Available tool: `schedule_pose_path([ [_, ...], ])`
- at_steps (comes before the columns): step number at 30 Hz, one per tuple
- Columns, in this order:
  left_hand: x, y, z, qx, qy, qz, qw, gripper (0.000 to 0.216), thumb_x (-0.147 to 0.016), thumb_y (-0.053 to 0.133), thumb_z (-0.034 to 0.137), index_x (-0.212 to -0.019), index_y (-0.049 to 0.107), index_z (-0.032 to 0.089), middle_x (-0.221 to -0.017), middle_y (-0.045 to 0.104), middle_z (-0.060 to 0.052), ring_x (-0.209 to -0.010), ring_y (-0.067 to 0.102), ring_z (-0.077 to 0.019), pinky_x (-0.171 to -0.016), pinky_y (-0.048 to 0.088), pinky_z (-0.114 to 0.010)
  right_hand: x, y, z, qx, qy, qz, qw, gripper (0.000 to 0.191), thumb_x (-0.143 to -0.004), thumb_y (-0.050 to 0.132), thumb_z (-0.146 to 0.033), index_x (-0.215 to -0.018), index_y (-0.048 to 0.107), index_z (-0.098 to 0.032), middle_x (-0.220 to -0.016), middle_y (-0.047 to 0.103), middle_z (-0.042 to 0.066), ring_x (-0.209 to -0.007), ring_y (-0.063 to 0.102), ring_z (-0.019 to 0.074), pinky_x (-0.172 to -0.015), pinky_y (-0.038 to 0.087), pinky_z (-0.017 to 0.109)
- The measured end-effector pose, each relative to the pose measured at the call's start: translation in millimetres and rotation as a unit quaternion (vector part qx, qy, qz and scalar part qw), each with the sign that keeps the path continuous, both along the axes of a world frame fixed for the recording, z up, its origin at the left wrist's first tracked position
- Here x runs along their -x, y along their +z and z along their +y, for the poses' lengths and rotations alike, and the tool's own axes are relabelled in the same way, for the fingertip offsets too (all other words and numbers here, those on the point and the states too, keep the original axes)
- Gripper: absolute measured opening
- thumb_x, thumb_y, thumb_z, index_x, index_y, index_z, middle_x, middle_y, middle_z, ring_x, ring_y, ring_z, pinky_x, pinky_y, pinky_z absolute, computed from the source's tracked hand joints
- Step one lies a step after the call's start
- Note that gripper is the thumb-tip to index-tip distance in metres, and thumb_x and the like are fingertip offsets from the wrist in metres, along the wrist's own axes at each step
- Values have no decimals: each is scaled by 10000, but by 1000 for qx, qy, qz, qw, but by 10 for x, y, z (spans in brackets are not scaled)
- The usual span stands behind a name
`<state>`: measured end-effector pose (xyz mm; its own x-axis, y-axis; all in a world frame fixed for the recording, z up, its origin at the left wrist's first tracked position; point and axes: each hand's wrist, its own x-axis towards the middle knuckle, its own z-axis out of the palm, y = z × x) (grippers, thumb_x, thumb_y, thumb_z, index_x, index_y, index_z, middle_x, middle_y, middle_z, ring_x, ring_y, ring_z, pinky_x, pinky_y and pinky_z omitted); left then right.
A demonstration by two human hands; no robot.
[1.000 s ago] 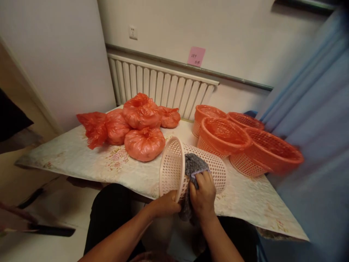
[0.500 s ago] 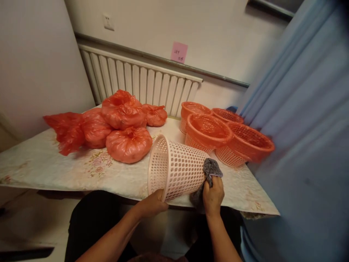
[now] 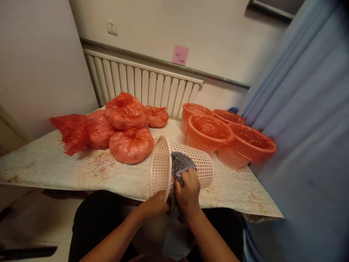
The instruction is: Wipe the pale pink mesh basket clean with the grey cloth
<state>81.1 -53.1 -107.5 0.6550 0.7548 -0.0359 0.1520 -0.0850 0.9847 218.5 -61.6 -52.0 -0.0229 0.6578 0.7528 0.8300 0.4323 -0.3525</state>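
A pale pink perforated plastic wastebasket (image 3: 203,165) lies on its side at the table's front edge, its mouth facing left. My left hand (image 3: 156,204) is closed on the near part of its rim, thumb at the inside edge. Bunched in my right hand (image 3: 188,190) is a dark grey cloth (image 3: 181,163), pressed against the outer wall of the basket near the rim. Part of the cloth hangs down below the basket between my hands.
Several tied red plastic bags (image 3: 132,145) sit on the left of the table, which has a floral cloth (image 3: 100,163). Several baskets lined with red bags (image 3: 209,133) stand at the right, beside a blue curtain (image 3: 305,156). A white radiator (image 3: 141,80) runs behind.
My right hand has slid the cloth leftward along the basket, from near its base to near the rim. My left hand keeps its hold on the rim.
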Motion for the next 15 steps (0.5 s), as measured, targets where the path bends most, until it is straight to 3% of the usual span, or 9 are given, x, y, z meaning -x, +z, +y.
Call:
schedule_pose_path([
  [5, -19, 20, 26, -23, -23, -42, 999, 584, -564, 441, 44, -1079, 684, 169, -1051, 720, 3, -1058, 589, -241, -1018, 407, -369, -370, 154, 427, 34, -37, -39, 998, 177, -816, 469, -117, -911, 605, -182, -983, 595, 69, -946, 469, 221, -853, 395, 342],
  [10, 19, -19, 7, -12, -13, 5, 1000, 619, -545, 457, 47, -1113, 676, 160, -1101, 716, -15, -1053, 600, -263, -1061, 361, -404, -912, 25, 706, 71, -133, -47, 988, 218, -816, 470, -149, -964, 627, -181, -976, 623, 62, -918, 483, 211, -817, 380, 310],
  [15, 36, 16, -19, -18, -11, 33, 999, 634, -563, 472, 54, -1158, 657, 170, -1176, 688, -31, -1154, 546, -286, -1094, 315, -408, -1297, -115, 774, 87, -189, -32, 978, 275, -811, 447, -182, -1006, 640, -170, -990, 636, 76, -892, 489, 205, -796, 365, 304],
])
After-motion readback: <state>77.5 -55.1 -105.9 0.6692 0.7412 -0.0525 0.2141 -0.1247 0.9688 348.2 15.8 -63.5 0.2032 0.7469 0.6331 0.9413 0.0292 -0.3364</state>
